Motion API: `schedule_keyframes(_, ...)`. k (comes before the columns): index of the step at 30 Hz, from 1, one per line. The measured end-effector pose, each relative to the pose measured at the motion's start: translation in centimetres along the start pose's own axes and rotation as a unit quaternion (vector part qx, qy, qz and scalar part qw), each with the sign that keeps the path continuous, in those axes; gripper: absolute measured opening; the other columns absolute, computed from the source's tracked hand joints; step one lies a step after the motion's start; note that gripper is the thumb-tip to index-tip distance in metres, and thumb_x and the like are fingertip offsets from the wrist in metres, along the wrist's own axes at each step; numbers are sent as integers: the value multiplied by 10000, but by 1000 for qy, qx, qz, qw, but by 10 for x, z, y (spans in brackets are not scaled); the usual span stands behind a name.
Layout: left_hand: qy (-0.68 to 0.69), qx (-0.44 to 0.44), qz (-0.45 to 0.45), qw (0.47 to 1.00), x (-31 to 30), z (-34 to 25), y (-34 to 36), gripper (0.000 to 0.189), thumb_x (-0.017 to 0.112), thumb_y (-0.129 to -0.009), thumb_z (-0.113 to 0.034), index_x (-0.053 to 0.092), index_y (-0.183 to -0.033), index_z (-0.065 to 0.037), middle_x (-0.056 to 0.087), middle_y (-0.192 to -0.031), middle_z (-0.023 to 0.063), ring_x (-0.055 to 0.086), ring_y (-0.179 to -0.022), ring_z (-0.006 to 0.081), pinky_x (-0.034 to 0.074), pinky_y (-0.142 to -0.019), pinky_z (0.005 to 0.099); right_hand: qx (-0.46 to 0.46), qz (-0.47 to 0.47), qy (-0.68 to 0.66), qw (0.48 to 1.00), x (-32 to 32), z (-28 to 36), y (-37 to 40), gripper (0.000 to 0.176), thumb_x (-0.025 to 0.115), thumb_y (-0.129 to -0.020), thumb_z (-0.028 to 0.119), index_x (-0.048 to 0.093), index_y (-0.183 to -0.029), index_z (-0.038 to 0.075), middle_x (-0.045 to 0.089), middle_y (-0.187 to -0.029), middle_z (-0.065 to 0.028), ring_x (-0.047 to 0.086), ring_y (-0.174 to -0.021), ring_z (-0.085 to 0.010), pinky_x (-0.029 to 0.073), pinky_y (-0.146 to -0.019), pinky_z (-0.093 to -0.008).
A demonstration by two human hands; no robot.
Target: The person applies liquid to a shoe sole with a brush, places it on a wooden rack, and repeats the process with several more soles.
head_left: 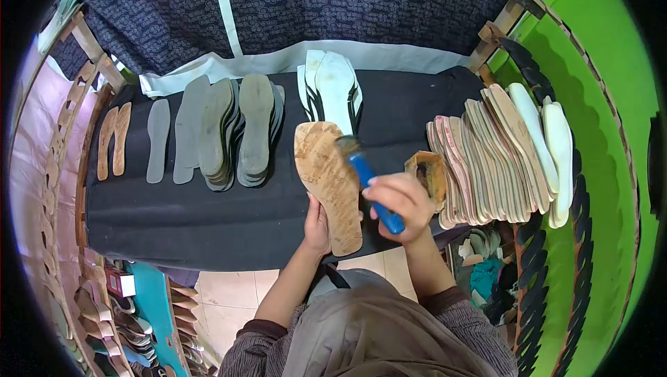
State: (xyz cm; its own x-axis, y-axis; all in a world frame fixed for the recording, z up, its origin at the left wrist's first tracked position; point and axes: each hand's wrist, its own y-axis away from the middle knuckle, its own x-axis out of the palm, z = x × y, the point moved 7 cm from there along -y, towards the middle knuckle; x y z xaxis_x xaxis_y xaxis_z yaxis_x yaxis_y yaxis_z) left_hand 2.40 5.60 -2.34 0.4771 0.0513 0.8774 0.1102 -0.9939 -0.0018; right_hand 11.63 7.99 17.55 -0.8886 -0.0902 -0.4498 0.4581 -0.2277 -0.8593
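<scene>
A tan, blotchy shoe insole (pixel 332 182) is held up over the front of the black-covered table, wide end away from me. My left hand (pixel 317 227) grips it from below along its left edge, fingers partly hidden underneath. My right hand (pixel 401 203) is closed around the blue handle of a brush (pixel 372 189). The brush head meets or hovers just above the insole's upper right edge; it is slightly blurred. Right of my right hand stands a small glue-stained container (pixel 429 172). Beyond the insole lies a stack of white insoles (pixel 333 85).
Stacks of grey insoles (pixel 256 127) stand left of the middle, with two narrow tan pieces (pixel 114 141) at the far left. A long row of beige insoles (pixel 493 161) leans along the right side. Wooden racks (pixel 90 36) flank the black table (pixel 187 224).
</scene>
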Motion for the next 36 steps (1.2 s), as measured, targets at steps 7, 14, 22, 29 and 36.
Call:
schedule_keyframes(7,150,40,94,983,13,-13,-6,656,154,-946,-565,302,-1394,-108,450,-1319,187,495,-1162,286,426,-952,450,-49,104,-116,987,17,21,26,258,708,-612,72,681,-867,41,652,-864,-116,647,-704,-229,513,-601,-307)
schedule_keyframes(14,138,50,-18,989,4,-17,-7,657,179,-933,-591,360,-1357,-122,509,-1250,143,609,-879,257,517,-735,406,-4,168,-224,960,15,31,42,286,624,-603,12,654,-886,-14,631,-871,-141,629,-712,-277,516,-636,-338)
schedule_keyframes(22,111,54,16,992,5,-17,-9,642,156,-931,-592,361,-1365,-165,496,-1267,129,570,-943,219,497,-763,423,213,-89,87,969,-99,-20,64,252,584,-571,-86,632,-807,-15,628,-782,-128,630,-706,-248,506,-643,-316)
schedule_keyframes(29,65,37,-31,997,7,-13,-9,630,157,-942,-571,376,-1353,-147,521,-1250,127,581,-893,212,498,-744,425,276,33,165,946,-76,-52,106,352,550,-621,-126,629,-913,52,609,-907,-128,603,-837,-314,489,-732,-357)
schedule_keyframes(36,-18,15,-27,999,14,-19,-2,575,198,-965,-481,304,-1387,-105,507,-1268,178,605,-936,253,526,-746,368,265,63,128,954,-65,-40,105,418,519,-650,-94,631,-1020,63,589,-994,-142,570,-926,-341,455,-818,-388)
